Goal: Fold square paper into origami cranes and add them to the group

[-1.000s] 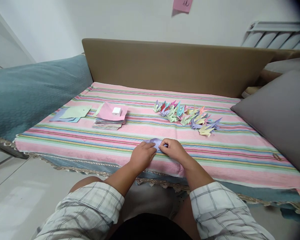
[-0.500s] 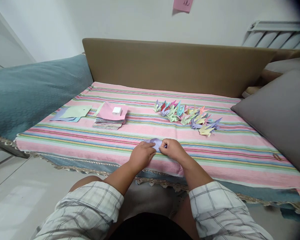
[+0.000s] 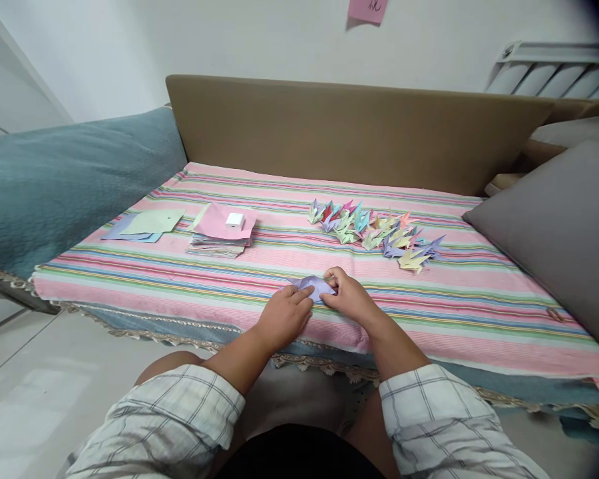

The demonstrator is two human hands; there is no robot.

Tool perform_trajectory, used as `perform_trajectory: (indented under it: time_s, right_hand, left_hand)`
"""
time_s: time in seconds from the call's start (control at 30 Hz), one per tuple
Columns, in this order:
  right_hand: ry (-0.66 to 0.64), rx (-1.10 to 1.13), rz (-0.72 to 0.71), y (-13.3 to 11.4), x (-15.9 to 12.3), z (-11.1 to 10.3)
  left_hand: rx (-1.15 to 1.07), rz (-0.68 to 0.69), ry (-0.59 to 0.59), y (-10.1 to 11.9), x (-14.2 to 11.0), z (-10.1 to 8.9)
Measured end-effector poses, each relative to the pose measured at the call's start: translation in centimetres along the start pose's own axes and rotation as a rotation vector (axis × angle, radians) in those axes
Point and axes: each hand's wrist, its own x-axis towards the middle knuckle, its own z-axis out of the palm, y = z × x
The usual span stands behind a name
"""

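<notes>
The left hand (image 3: pixel 285 313) presses the purple paper (image 3: pixel 317 287) with extended fingers; the right hand (image 3: pixel 350 299) has thumb and forefinger parted at its right end, grip hard to judge. Slipping left fingers could skew the paper. No container shows; beyond the left hand, a white block (image 3: pixel 235 221) sits on a paper stack (image 3: pixel 216 247).

Beyond the hands (image 3: pixel 285 315), open cloth (image 3: pixel 282 229) runs between paper stack (image 3: pixel 216 233) and folded cranes (image 3: pixel 372 239) until the backrest (image 3: pixel 349 133) blocks it.
</notes>
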Motion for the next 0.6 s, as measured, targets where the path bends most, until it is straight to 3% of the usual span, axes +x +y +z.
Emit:
perform_trajectory:
  time_s: [0.6]
  right_hand:
    - [-0.049,0.18,0.109,1.4,0.4,0.0]
  left_hand:
    - [-0.007,-0.015,-0.02,-0.1,-0.4,0.3]
